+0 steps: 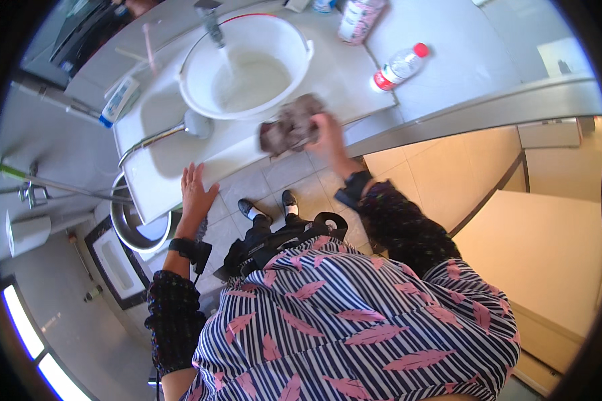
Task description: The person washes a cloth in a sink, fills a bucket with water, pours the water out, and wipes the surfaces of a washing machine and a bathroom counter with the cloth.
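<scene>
A bunched brown cloth point(293, 125), slightly blurred, is gripped in my right hand point(328, 140) over the front edge of the white sink counter point(241, 150). My left hand point(196, 193) holds nothing; its fingers are spread beside the counter's front edge. Behind the cloth a white bucket point(195, 95) sits in the sink area, and water runs into it from a chrome faucet point(211, 25). Water stands in the bottom of the bucket. A shower head point(196, 124) with its metal hose lies on the counter in front of the bucket.
On the right of the counter lies a plastic bottle point(399, 69) with a red cap, near a pink-patterned container point(358, 22). A toothpaste tube point(119, 103) lies at the left. Below stands a metal basin point(168, 230), near a squat toilet point(115, 263). Grey floor tiles point(286, 175) surround my shoes.
</scene>
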### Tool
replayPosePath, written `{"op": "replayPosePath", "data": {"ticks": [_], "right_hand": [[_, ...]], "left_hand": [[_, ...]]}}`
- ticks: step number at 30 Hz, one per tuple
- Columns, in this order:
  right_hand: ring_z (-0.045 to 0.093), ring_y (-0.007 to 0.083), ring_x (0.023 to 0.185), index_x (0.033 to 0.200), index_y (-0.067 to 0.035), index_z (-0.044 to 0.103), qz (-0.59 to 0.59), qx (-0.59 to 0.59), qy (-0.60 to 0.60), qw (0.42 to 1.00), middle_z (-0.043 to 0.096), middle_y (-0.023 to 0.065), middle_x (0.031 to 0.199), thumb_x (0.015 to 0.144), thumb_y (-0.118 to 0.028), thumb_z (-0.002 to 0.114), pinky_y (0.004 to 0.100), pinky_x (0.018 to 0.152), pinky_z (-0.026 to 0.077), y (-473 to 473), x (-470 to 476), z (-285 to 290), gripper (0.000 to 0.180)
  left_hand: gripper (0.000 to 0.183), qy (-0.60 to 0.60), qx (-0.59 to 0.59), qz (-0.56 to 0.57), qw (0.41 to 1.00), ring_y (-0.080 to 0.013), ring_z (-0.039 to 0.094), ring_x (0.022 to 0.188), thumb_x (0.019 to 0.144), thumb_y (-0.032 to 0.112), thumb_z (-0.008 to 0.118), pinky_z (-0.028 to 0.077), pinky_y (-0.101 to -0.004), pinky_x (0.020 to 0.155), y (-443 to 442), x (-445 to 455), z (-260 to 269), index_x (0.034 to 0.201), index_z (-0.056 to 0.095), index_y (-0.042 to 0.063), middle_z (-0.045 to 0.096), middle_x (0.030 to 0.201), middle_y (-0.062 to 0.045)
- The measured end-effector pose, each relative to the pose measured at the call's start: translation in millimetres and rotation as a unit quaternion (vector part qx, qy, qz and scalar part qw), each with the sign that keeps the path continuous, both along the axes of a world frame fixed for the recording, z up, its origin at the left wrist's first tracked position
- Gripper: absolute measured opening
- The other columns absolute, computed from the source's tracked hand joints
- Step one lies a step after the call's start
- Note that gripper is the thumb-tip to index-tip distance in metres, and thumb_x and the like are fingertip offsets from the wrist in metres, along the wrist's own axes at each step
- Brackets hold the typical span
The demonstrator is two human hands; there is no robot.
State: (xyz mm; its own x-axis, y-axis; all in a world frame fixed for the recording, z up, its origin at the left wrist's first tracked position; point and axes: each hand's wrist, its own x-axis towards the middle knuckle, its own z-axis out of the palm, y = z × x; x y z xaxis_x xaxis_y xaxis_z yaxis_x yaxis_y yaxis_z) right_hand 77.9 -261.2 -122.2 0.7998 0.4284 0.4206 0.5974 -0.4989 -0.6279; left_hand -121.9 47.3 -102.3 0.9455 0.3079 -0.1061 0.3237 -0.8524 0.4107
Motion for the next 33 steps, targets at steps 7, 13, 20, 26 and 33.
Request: {"op": "replayPosePath", "data": {"ticks": [7, 13, 20, 26, 33], "right_hand": [[0.057, 0.03, 0.09, 0.097, -0.006, 0.055, 0.256, 0.128, 0.208, 0.935, 0.059, 0.014, 0.094, 0.057, -0.012, 0.074, 0.0359, 0.078, 0.046, 134.8, -91.1, 36.4, 0.045], [0.056, 0.0148, 0.09, 0.106, -0.005, 0.052, 0.214, 0.329, 0.607, 0.691, 0.056, 0.0069, 0.1, 0.061, 0.001, 0.072, 0.0299, 0.078, 0.05, 63.8, -65.2, 58.3, 0.05], [0.059, 0.0202, 0.092, 0.116, -0.003, 0.045, 0.005, 0.396, 0.456, 0.797, 0.056, 0.011, 0.105, 0.065, 0.004, 0.069, 0.0341, 0.081, 0.052, -80.3, 26.3, 79.2, 0.056], [0.049, 0.0306, 0.1, 0.106, -0.005, 0.048, -0.118, 0.01, 0.134, 0.984, 0.051, 0.0149, 0.104, 0.055, -0.014, 0.078, 0.0386, 0.087, 0.039, -60.0, -11.4, 27.2, 0.061], [0.053, 0.0313, 0.092, 0.105, -0.007, 0.052, 0.213, 0.08, 0.092, 0.969, 0.054, 0.0125, 0.096, 0.056, -0.01, 0.077, 0.04, 0.078, 0.043, 109.3, -87.0, 42.0, 0.055]], "left_hand": [[0.072, 0.04, 0.002, -0.008, 0.999, -0.0382, 0.026, 0.132, 0.07, 0.012, 0.068, 0.024, -0.0421, 0.109, 34.9, -17.2, 17.5, 0.134, 0.035, 0.002, 0.032, 0.14, -0.023], [0.065, 0.057, 0.013, -0.01, 0.998, -0.0334, 0.025, 0.134, 0.074, 0.008, 0.063, 0.024, -0.0397, 0.11, 26.7, -55.6, 33.7, 0.133, 0.035, 0.003, 0.03, 0.143, -0.017], [0.054, 0.029, -0.038, 0.098, 0.994, -0.0319, 0.031, 0.131, 0.077, 0.01, 0.06, 0.026, -0.0385, 0.109, -2.5, -90.6, 40.7, 0.127, 0.043, 0.002, 0.038, 0.138, -0.016], [0.053, -0.009, -0.044, 0.096, 0.994, -0.0321, 0.033, 0.13, 0.076, 0.01, 0.061, 0.027, -0.0389, 0.108, -22.1, -85.1, 37.4, 0.126, 0.045, 0.007, 0.041, 0.135, -0.016], [0.054, 0.021, -0.009, 0.076, 0.997, -0.0333, 0.032, 0.13, 0.075, 0.009, 0.061, 0.028, -0.0394, 0.108, 0.2, -85.5, 47.3, 0.126, 0.044, 0.006, 0.041, 0.136, -0.017]]}}
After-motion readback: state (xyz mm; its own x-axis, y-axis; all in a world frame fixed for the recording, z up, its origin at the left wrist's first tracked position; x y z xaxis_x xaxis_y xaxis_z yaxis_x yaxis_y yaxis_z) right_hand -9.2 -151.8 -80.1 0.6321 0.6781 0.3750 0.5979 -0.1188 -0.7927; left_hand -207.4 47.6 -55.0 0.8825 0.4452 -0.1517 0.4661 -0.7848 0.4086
